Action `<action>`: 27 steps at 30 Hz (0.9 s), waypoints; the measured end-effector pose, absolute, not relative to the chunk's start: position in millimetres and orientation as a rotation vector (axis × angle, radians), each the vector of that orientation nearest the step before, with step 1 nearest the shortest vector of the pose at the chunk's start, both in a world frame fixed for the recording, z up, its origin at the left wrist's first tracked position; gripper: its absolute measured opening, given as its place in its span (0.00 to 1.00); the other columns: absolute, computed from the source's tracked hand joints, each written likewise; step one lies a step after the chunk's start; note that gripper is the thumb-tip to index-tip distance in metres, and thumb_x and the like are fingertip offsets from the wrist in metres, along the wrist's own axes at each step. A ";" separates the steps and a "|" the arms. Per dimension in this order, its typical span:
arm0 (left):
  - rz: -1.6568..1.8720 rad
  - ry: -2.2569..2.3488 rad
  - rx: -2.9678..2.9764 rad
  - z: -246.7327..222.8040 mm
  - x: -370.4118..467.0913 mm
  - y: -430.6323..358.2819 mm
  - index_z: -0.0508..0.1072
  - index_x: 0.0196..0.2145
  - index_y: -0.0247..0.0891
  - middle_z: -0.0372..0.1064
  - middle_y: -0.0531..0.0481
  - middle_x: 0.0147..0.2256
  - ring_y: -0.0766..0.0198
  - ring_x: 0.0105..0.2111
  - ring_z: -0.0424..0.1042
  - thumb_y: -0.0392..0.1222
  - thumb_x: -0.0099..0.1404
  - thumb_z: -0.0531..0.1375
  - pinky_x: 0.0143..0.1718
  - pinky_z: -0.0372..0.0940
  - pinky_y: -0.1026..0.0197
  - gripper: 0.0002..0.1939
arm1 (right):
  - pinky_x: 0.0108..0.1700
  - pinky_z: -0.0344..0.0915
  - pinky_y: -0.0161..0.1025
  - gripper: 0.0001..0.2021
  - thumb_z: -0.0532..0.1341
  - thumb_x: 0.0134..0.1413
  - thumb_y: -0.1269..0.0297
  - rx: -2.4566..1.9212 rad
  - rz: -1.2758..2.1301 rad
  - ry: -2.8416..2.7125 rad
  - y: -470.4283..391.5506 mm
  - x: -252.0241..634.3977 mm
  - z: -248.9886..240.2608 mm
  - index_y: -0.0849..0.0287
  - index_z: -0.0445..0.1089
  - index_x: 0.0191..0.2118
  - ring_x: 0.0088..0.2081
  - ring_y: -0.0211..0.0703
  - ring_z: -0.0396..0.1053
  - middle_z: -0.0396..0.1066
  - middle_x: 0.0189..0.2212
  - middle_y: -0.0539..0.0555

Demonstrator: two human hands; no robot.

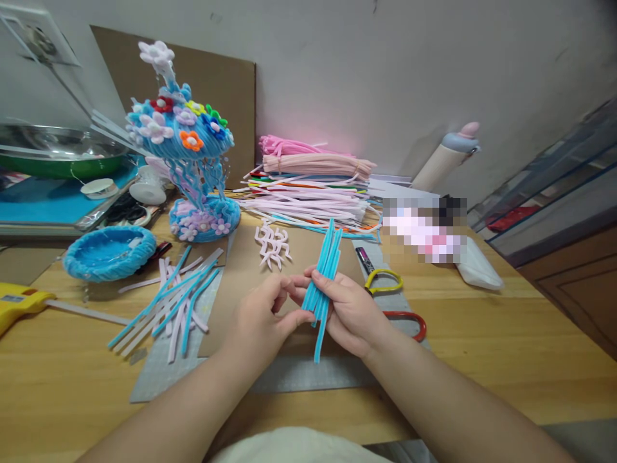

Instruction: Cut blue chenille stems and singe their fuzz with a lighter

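Note:
A bundle of light blue pipe cleaners (330,254) stands at a slant above the brown cardboard sheet (231,289). My right hand (354,312) is closed round it, thumb across the front. One strand hangs lower than the others. From the left, my left hand (265,312) meets the bundle, its thumb against the lower ends and its fingertips at the side; the contact behind is partly hidden. Just beyond my hands, several short bent pale pink pieces (272,244) lie on the cardboard. Scissors with yellow handles (385,280) and a red handle (417,325) are beside my right hand.
A blue flower-covered pipe-cleaner piece (180,138) stands at back left, near a blue shallow bowl (110,254). Loose blue and pale strips (178,308) and a yellow glue gun (22,305) lie left. Pink pipe-cleaner bundles (313,166) and a bottle (441,164) are along the wall.

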State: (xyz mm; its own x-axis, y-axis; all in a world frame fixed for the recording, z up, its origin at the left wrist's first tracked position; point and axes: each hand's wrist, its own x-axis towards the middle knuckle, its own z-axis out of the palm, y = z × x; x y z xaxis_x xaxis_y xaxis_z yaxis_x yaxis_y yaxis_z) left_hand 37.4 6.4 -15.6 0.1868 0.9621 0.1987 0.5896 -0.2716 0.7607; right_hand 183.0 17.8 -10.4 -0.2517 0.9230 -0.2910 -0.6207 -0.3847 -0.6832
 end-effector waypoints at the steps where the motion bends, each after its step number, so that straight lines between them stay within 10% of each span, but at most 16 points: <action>1: 0.919 1.466 1.951 -14.9 37.0 6.4 0.67 0.31 0.40 0.53 0.60 0.22 0.68 0.22 0.54 0.48 0.52 0.64 0.24 0.49 0.64 0.13 | 0.35 0.71 0.39 0.06 0.64 0.49 0.68 -0.821 1.835 -0.529 17.6 182.7 -10.2 0.62 0.67 0.33 0.35 0.45 0.76 0.77 0.30 0.56; 27: 1.004 1.247 2.110 -18.9 36.0 8.5 0.66 0.41 0.42 0.69 0.51 0.36 0.62 0.33 0.63 0.43 0.55 0.64 0.34 0.59 0.60 0.17 | 0.41 0.69 0.42 0.08 0.66 0.45 0.67 -0.846 1.784 -0.475 15.2 178.6 -9.6 0.62 0.67 0.31 0.33 0.45 0.75 0.76 0.28 0.55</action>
